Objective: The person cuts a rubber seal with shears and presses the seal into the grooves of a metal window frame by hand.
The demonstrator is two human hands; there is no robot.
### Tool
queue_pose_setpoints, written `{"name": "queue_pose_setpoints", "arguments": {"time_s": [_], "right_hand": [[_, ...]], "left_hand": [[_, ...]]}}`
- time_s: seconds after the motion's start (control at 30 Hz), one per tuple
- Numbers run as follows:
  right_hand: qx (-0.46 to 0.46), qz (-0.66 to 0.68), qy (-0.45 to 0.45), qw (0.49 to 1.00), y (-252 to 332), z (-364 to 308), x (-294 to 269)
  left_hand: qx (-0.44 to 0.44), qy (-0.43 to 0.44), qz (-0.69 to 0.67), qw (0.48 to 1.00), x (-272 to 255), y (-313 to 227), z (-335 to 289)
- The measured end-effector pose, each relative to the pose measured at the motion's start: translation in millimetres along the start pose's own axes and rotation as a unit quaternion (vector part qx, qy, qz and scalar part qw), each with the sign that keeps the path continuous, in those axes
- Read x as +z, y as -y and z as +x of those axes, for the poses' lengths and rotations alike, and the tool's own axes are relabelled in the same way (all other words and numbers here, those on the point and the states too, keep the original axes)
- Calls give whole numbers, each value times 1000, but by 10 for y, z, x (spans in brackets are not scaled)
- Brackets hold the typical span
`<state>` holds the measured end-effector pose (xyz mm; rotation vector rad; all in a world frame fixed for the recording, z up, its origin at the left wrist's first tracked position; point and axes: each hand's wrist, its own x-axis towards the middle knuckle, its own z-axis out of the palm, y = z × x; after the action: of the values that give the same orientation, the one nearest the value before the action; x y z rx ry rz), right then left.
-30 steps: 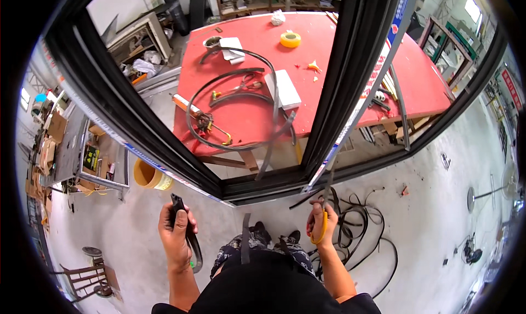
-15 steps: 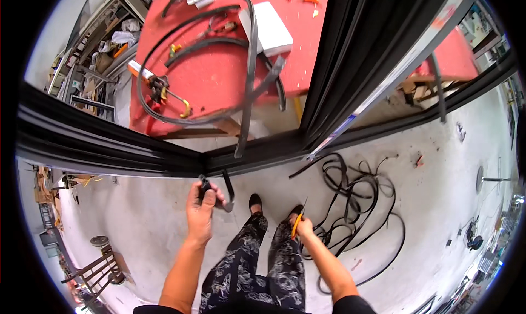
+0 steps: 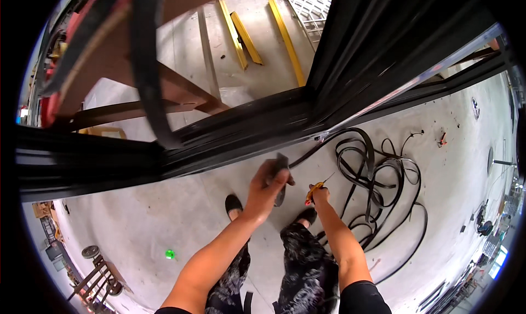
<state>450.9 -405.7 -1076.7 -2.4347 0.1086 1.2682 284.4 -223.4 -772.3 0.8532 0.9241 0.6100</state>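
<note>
My left hand (image 3: 264, 189) is closed round a short dark piece (image 3: 281, 166), which looks like rubber strip and is slightly blurred. It is over the floor, just below the black profile frame (image 3: 241, 117). Off to its right, my right hand (image 3: 322, 197) grips yellow-handled scissors (image 3: 315, 189), their thin point aimed up and to the right. A long black rubber strip (image 3: 368, 150) lies in tangled loops right of that hand. One end of the strip runs up close to my left fingers; whether it joins the held piece I cannot tell.
Blurred dark strips (image 3: 147, 62) hang over the frame at upper left, in front of a brown table leg (image 3: 181, 84). Yellow bars (image 3: 286, 40) and a metal grille (image 3: 312, 13) lie beyond. A green roll (image 3: 170, 254) and a wheeled trolley (image 3: 101, 270) are at lower left.
My left hand has moved right with the dark piece, and my right hand has risen with the scissors. The view has shifted, so the red tabletop has mostly left it.
</note>
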Motion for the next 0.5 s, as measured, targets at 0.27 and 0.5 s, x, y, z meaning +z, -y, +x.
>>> {"name": "queue_pose_setpoints", "arguments": {"time_s": [0.27,0.5], "right_hand": [[-184,-210,-70,958,476,908,688],[-100,-275,278,915,1331,1630,-108]], "left_hand": [[-52,278,154,947,-82,1401,1015],[205,365,672,611,107,853,1273]]}}
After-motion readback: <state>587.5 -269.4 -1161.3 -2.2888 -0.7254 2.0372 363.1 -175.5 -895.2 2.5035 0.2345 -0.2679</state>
